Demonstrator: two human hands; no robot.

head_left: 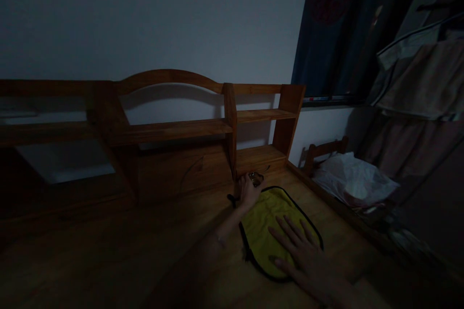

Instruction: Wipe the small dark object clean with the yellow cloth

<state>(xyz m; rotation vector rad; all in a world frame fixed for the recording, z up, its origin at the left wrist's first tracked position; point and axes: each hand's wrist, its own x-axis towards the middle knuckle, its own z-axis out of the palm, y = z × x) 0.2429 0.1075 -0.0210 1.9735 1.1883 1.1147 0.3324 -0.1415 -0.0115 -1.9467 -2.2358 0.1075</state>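
Note:
A yellow cloth with black edging lies spread on the wooden desktop. My right hand rests flat on its lower right part, fingers spread. Beyond the cloth's upper left edge, close to the shelf's foot, my left hand has its fingers bent around a small dark, shiny object with golden glints. Dim light keeps me from making out its kind. A short black piece shows just left of that hand; whether it belongs to the same object I cannot tell.
A wooden shelf unit with an arched top stands along the back of the desktop, against a pale wall. Past the desk's right edge are a wooden chair, a white plastic bag and hanging clothes. A dark window is behind.

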